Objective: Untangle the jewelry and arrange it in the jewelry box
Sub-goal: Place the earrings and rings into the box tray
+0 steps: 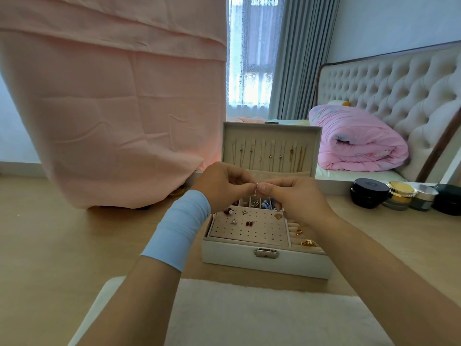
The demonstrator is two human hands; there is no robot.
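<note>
Task looks mostly done: necklaces [270, 154] hang straight in the padded lid, studs sit on the perforated velvet pad [249, 227], gold bits in the ring rolls at right. Left hand [223, 187] & right hand [294, 198] both pinch one small metal piece [256, 188], prob. an earring, above the white leatherette jewelry box [267, 260] w/ metal clasp, on the wood counter [62, 245].
</note>
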